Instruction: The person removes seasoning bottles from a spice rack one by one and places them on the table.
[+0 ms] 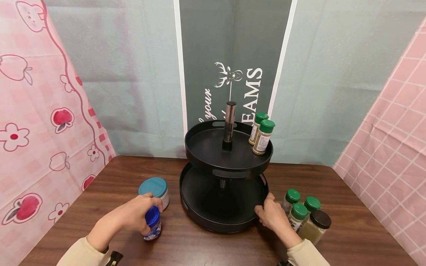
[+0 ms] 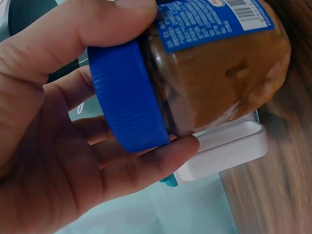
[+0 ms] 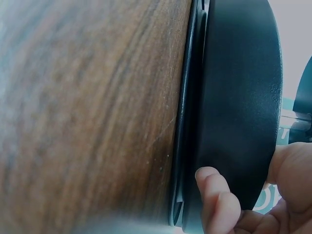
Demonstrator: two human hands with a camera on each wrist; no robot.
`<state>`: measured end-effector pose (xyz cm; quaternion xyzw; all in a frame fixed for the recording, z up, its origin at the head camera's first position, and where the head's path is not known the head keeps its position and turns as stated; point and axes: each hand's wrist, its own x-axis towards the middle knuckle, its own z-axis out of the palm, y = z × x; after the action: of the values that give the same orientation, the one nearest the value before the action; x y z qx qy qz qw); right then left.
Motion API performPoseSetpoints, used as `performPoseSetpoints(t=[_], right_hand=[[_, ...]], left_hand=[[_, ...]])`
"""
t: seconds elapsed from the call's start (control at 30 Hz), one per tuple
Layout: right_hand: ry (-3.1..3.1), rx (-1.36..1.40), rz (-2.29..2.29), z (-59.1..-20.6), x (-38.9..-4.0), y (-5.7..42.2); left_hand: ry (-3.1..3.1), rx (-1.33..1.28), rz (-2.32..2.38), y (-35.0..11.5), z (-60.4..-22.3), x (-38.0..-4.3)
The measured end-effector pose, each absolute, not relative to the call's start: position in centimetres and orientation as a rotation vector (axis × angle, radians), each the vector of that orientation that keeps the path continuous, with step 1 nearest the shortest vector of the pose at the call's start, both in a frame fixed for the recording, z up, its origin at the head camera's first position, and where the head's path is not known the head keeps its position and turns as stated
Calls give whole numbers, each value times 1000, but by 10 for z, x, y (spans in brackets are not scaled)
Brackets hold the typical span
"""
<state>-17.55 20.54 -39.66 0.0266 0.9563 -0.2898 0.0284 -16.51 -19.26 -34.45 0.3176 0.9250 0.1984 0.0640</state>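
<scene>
My left hand grips a jar of brown spread by its blue lid. The left wrist view shows the thumb on one side of the jar and fingers on the other; a blue label with a barcode faces the camera. Just behind stands a tub with a teal lid. My right hand holds the right rim of the lower tray of a black two-tier stand. In the right wrist view, fingertips press the tray's outer wall while the thumb goes over its rim.
Two green-capped spice bottles stand on the right of the upper tray. Right of my right hand, several green-capped bottles cluster with a black-capped jar on the wooden table. A printed cloth hangs behind.
</scene>
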Motion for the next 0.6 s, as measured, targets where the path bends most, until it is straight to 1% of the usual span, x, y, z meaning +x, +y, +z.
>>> performPoseSetpoints(t=[0.27,0.6], right_hand=[[2947,92,-896,-397,-175,205],[2935,94,-891,-395,-175,204]], left_hand=[[2815,1001,582,-195,-350,-164],[2806,943,611,-198,-351,-162]])
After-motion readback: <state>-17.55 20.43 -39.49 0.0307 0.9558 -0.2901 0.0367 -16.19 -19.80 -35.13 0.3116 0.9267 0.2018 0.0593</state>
